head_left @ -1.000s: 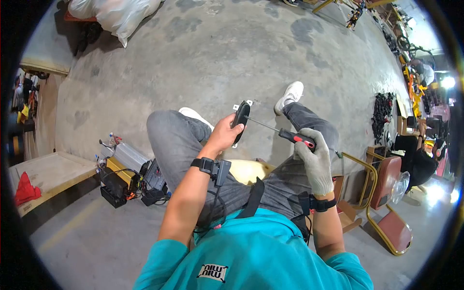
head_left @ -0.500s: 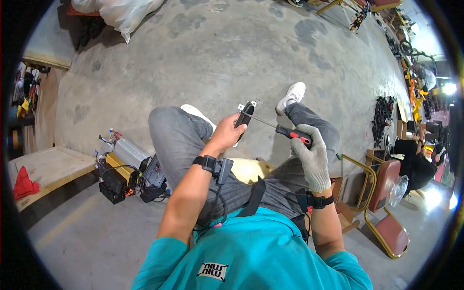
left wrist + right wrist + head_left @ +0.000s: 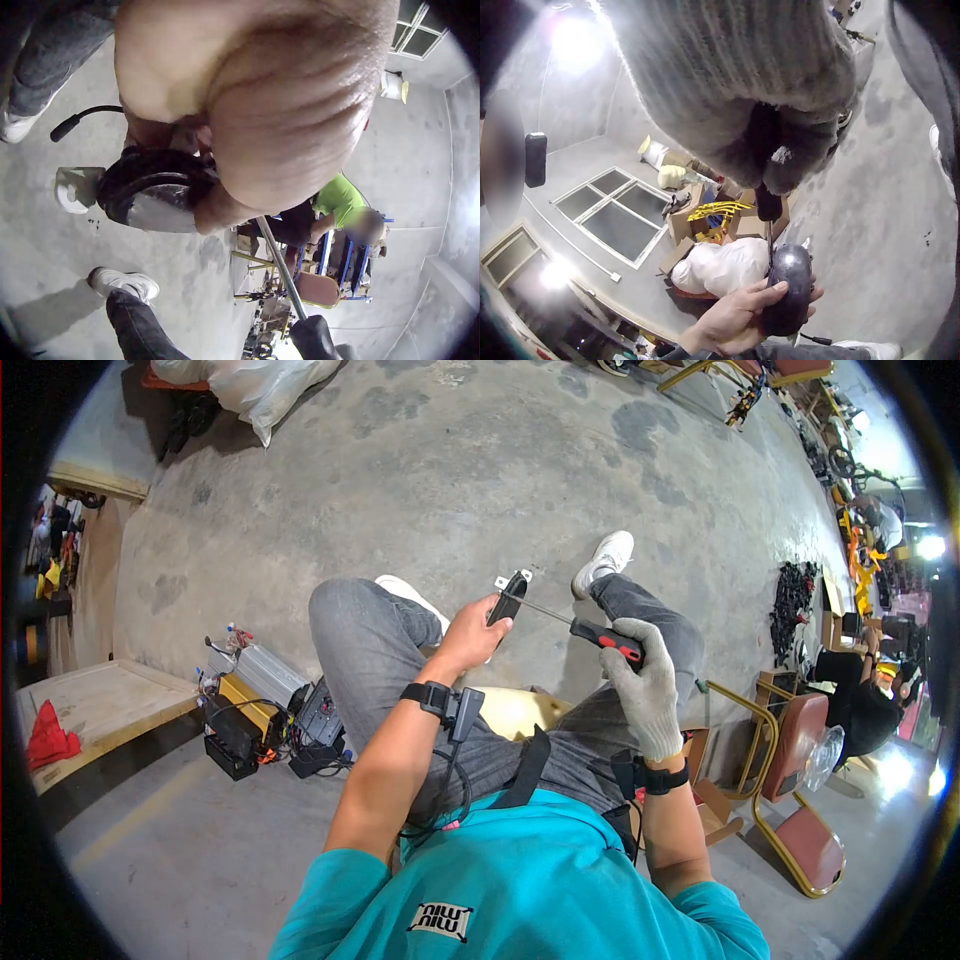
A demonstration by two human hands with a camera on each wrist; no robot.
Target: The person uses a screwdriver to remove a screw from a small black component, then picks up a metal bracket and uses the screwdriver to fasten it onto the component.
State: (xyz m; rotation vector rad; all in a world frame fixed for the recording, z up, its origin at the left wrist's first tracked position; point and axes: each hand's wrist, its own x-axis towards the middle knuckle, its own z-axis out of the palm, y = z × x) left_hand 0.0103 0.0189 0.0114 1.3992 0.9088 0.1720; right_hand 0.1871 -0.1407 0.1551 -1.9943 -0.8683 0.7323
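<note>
In the head view my bare left hand grips an oblong black part with metal tabs at its end, thumb laid along its side. The part has a glossy rounded shell in the right wrist view, and a short black cable with a plug hangs near it in the left wrist view. My gloved right hand holds a screwdriver by its black and red handle. Its thin metal shaft points left and crosses the black part near its tabbed end; the tip is hidden.
A yellow seat lies between my legs. Battery-like boxes with cables stand on the floor at left, beside a low wooden platform with a red cloth. At right are a red-cushioned chair and a seated person.
The black part has turned slightly, and the screwdriver shaft now crosses it nearer its tabbed end than a second ago. Both hands keep their holds; the head view has shifted slightly.
</note>
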